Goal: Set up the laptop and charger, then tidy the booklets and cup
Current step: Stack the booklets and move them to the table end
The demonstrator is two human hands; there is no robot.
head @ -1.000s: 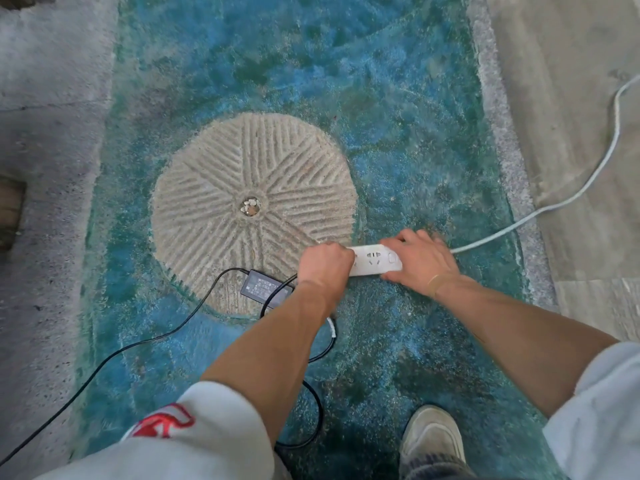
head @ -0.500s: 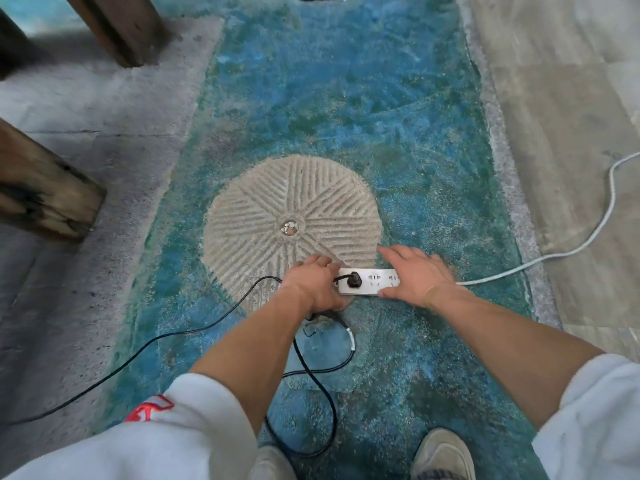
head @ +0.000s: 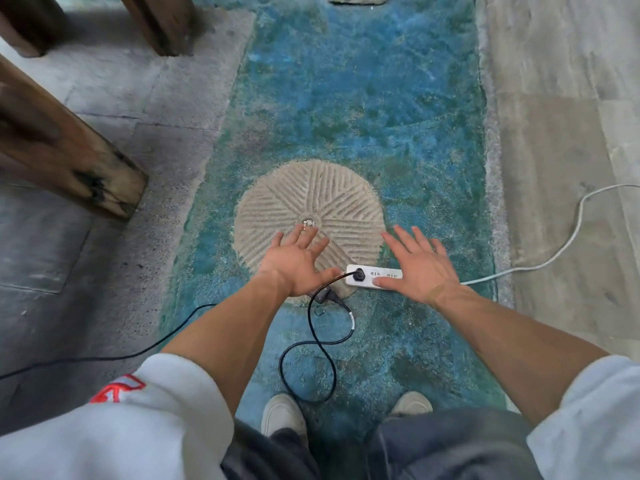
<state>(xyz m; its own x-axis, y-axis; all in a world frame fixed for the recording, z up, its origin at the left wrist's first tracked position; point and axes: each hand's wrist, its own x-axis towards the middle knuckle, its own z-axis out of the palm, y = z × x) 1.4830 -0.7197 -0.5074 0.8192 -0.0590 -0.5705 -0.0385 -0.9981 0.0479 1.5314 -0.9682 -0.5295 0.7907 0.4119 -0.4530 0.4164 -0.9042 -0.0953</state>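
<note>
Seen from the head camera, looking down at a blue-green painted floor, a person stood with both arms stretched forward. The left hand (head: 298, 260) was open and empty, fingers spread, hovering above the lower part of a round grooved stone disc (head: 309, 216) set into the floor. The right hand (head: 417, 264) was also open and empty, palm down, over the right end of a white power strip (head: 371, 277). The strip lay on the floor between the two hands, its long axis running left to right, with the right hand nearer. A black plug (head: 359, 274) sat in its leftmost socket. From it a black cable (head: 313, 344) looped back toward the person's shoes, and the charger brick (head: 325, 294) lay just below the left hand, partly hidden by it. A white cord (head: 554, 252) ran off to the right from the strip. No laptop, booklets or cup were in view; the charger appeared plugged in, so the next move likely led away from here.
</note>
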